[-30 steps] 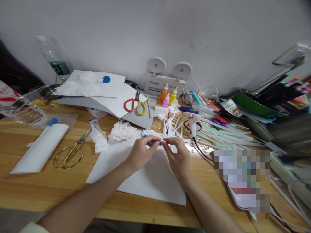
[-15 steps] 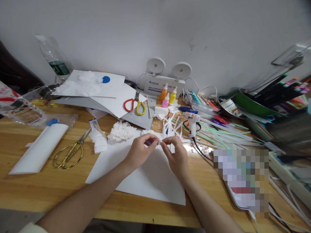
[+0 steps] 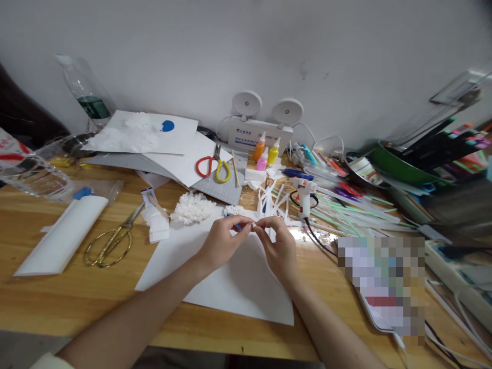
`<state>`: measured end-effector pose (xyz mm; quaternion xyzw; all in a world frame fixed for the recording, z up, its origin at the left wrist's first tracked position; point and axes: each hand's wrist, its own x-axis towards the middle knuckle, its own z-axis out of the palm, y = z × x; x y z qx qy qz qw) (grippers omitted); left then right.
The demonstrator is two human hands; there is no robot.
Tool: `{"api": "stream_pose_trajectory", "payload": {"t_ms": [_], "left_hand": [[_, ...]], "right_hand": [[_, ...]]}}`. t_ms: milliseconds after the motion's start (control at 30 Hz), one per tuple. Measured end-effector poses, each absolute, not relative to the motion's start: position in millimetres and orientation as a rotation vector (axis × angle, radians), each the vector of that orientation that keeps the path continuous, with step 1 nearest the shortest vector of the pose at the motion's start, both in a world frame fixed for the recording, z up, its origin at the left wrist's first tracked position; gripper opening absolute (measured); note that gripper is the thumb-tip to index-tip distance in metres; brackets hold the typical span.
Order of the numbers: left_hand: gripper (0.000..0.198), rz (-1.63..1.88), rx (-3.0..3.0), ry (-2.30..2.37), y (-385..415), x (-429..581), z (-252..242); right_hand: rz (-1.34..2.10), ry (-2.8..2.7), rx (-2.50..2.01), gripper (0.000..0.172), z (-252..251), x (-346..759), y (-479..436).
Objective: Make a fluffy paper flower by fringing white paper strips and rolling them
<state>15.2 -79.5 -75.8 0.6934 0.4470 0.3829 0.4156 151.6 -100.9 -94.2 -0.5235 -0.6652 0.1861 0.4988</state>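
Lowered slightly since half a second ago, the left hand (image 3: 221, 240) bares more of a white cluster (image 3: 233, 210) near the far edge of the white sheet (image 3: 230, 279) and, with the right hand (image 3: 281, 246), pinches a tiny white piece (image 3: 253, 226) above that sheet, apparently still working it.

The left hand (image 3: 221, 240) and right hand (image 3: 280, 248) pinch a small white piece (image 3: 253, 226) above white paper (image 3: 242, 287).
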Motion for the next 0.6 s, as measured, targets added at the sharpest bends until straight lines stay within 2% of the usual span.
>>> {"api": "stream_pose_trajectory", "payload": {"t_ms": [200,333,433,600], "left_hand": [[0.018,0.945,1.727,1.146,-80.0,15.6,-76.7],[0.019,0.953,1.704,1.145,-79.5,15.5,-78.6],[0.018,0.958,1.696,1.124,-78.8,15.5,-79.1],[0.016,0.984,1.672,1.102,-77.5,15.4,-79.4]], "right_hand": [[0.338,-1.570,-1.296,0.003,-95.8,150.1,-101.1],[0.175,-1.634,-1.267,0.010,-98.4,148.6,-101.9],[0.059,-1.673,-1.269,0.009,-98.2,148.0,-102.1],[0.131,-1.664,-1.289,0.005,-94.9,148.9,-101.0]]}}
